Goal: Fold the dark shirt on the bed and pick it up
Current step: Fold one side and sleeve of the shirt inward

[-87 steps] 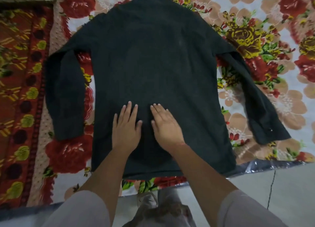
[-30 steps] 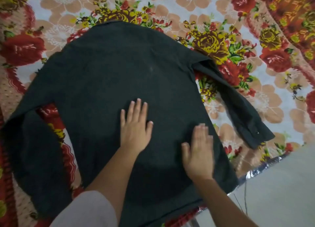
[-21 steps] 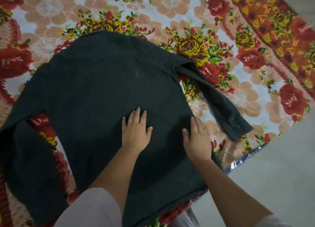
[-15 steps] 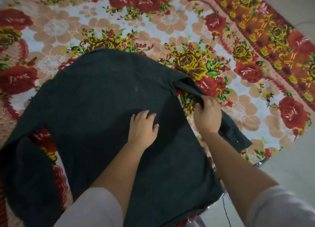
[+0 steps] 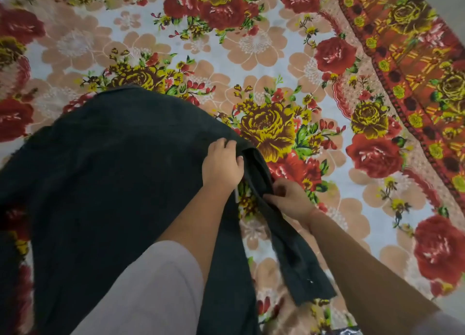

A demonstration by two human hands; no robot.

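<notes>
Head view: the fingers (image 5: 273, 198) of the right hand (image 5: 289, 200) are curled round one sleeve (image 5: 297, 259) of the dark shirt (image 5: 113, 171), pinching it partway down, between shoulder and cuff. The left hand (image 5: 222, 163) sits just beside it, higher up. Its fingers (image 5: 221, 143) are bent down into the cloth at the shoulder where that sleeve joins the body, the thumb lying along the seam, so it grips the fabric there. Both hands are on the same side of the garment, close together but not touching.

The sleeve runs from the shoulder down toward the near edge and ends in a cuff (image 5: 312, 289) with one small pale dot on it, probably a button. No writing on the shirt is legible.

One shirt is in view, with one sleeve plainly visible. It lies spread on a floral bedsheet (image 5: 251, 45) printed with red and yellow roses, and its body fills the left half of the frame. A red-and-yellow patterned border (image 5: 415, 57) runs along the sheet's right side. A pale garment sleeve (image 5: 151, 289) covers the left upper arm.
</notes>
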